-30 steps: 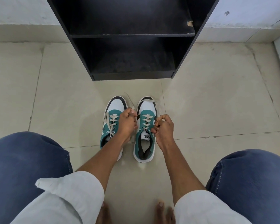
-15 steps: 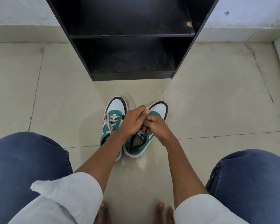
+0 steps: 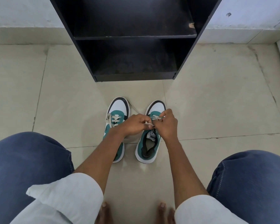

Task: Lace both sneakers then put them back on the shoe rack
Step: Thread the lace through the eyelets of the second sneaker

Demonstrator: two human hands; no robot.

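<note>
Two teal, white and black sneakers stand side by side on the floor, toes toward the rack. The left sneaker (image 3: 118, 113) is laced, with a loose lace end trailing past its toe. Over the right sneaker (image 3: 149, 145) my left hand (image 3: 133, 125) and my right hand (image 3: 166, 124) meet above the tongue, each pinching a white lace end (image 3: 148, 124). The hands hide most of that shoe's lacing. The black shoe rack (image 3: 132, 36) stands just beyond, its two shelves bare.
Beige floor tiles (image 3: 217, 102) spread all around. A white wall with a low ledge (image 3: 19, 34) runs behind the rack. My knees in blue jeans (image 3: 23, 167) fill both lower corners, and my bare toes (image 3: 162, 207) show at the bottom.
The right sneaker, tilted toward the left one half a second ago, now stands straight and slightly further right. Both hands moved up over its tongue, holding the lace ends.
</note>
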